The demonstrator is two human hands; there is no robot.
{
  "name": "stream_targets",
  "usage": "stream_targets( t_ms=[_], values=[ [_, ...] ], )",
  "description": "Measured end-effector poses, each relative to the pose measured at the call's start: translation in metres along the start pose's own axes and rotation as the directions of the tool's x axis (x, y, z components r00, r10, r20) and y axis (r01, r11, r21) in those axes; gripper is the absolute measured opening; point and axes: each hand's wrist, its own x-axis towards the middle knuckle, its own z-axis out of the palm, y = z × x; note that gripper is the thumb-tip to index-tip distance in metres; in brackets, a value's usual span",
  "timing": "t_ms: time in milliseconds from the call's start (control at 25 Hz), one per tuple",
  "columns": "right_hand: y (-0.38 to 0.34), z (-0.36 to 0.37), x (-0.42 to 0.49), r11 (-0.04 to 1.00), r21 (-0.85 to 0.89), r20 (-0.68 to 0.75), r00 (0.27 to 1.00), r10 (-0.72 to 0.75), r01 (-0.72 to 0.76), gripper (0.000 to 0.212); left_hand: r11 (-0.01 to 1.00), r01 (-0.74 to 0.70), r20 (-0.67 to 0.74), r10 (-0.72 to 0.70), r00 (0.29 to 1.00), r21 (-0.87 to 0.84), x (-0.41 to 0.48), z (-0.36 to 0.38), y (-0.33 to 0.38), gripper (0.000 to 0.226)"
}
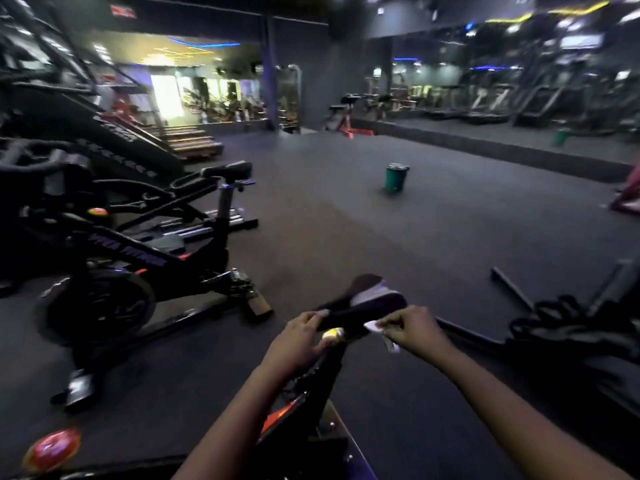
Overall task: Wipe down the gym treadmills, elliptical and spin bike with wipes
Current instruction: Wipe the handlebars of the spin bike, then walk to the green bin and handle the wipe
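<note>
I see both forearms reaching forward and a little inward. The left grip (pixel 304 336) has its fingers curled over the near left edge of the saddle (pixel 367 299) and holds it. The right grip (pixel 412 329) is clamped on a white wipe (pixel 377 329), pinched between thumb and fingers and pressed to the right side of the saddle.

The saddle is dark with a pale stripe, and it lies between the two grips on the post of the spin bike (pixel 330 368). The picture is blurred, so I cannot tell finer details.

To the left of the left grip stands a second spin bike (pixel 138 244), well apart. Beyond both grips the dark floor (pixel 346 220) is open up to a green bin (pixel 396 176).
</note>
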Motion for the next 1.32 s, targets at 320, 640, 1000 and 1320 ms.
stream_targets(
  t_ms=[320, 640, 1000, 1320],
  values=[
    [0.158, -0.025, 0.004, 0.960, 0.030, -0.018, 0.960, 0.280, -0.280, 0.027, 0.998, -0.067, 0.245, 0.063, 0.967, 0.009, 0.106, 0.112, 0.105, 0.055],
    [0.280, -0.069, 0.088, 0.964, 0.027, 0.096, 0.960, 0.262, -0.266, 0.027, 1.000, -0.012, 0.268, 0.011, 0.963, 0.000, 0.237, 0.158, 0.175, 0.054],
    [0.385, -0.103, 0.264, 0.947, 0.020, 0.095, 0.944, 0.317, -0.320, 0.029, 0.992, 0.105, 0.327, -0.122, 0.937, 0.067, 0.421, 0.200, 0.165, 0.056],
    [0.448, -0.158, 0.496, 0.935, 0.096, 0.074, 0.939, 0.336, -0.342, 0.022, 0.985, 0.141, 0.332, -0.167, 0.928, 0.101, 0.670, 0.184, 0.127, 0.055]
  ],
)
